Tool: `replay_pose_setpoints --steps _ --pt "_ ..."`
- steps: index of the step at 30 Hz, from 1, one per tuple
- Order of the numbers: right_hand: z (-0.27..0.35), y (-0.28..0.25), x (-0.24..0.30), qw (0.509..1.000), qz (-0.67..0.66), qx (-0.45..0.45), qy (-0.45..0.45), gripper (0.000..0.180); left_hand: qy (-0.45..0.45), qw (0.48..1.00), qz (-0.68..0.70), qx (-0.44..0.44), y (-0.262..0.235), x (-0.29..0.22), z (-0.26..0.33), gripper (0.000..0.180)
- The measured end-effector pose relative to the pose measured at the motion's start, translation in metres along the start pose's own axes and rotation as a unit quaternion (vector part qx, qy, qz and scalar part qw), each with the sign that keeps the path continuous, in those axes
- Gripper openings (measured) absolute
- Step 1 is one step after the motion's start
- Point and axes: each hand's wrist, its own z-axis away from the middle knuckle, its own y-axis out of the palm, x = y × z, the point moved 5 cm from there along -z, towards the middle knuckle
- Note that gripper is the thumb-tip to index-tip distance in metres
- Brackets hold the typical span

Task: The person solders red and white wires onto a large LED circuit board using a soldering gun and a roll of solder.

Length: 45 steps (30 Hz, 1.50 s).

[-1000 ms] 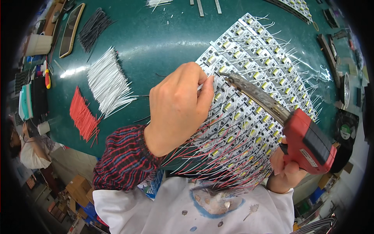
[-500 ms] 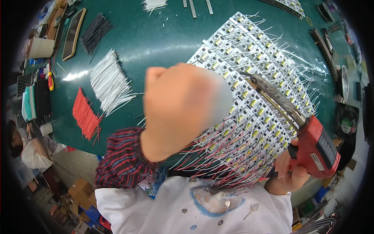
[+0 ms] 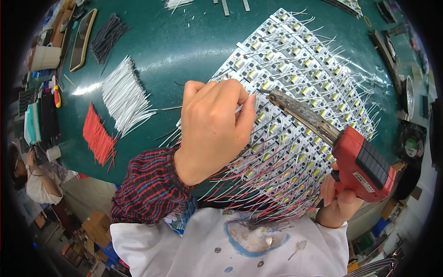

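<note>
My left hand (image 3: 213,127) is closed in a pinch over the board's left part, on what looks like a thin white wire (image 3: 238,109); the fingertips are partly hidden. My right hand (image 3: 340,197) is wrapped round the handle of a red soldering gun (image 3: 364,164). Its dark, scorched barrel points up and left, and the tip rests at or just above the board near my left fingertips. The white circuit board panel (image 3: 277,69) carries rows of yellow-and-white components. Many white wires stick out of it, with red and white ones (image 3: 249,184) along its near side.
Left of the board lie bundles of white wires (image 3: 123,94), red wires (image 3: 98,138) and black wires (image 3: 107,39). A phone (image 3: 83,40) lies beyond them. A small fan (image 3: 410,145) and a metal bowl (image 3: 407,99) stand at the right. Another person (image 3: 41,177) sits at far left.
My left hand, blurred before, now holds steady with its fingertips low beside the board. The soldering gun has moved left, its tip coming close to those fingertips.
</note>
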Motion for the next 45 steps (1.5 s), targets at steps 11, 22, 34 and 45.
replay_pose_setpoints --steps 11,22,34,45 --pt "0.013 -0.026 -0.023 0.999 0.011 -0.033 -0.001 0.055 0.008 1.0 0.003 -0.003 0.001 0.001 -0.001 0.017" --pt "0.011 -0.004 0.001 0.998 -0.06 -0.019 -0.026 0.074 0.014 1.0 -0.004 -0.006 0.001 -0.002 0.0 0.017" --pt "0.024 -0.01 0.006 0.993 -0.002 -0.094 -0.067 0.079 0.028 0.998 0.04 0.04 0.002 -0.02 0.0 0.015" --pt "0.042 -0.053 -0.04 0.996 -0.011 -0.09 0.011 0.071 0.008 0.996 0.038 0.075 0.004 -0.012 -0.004 0.015"
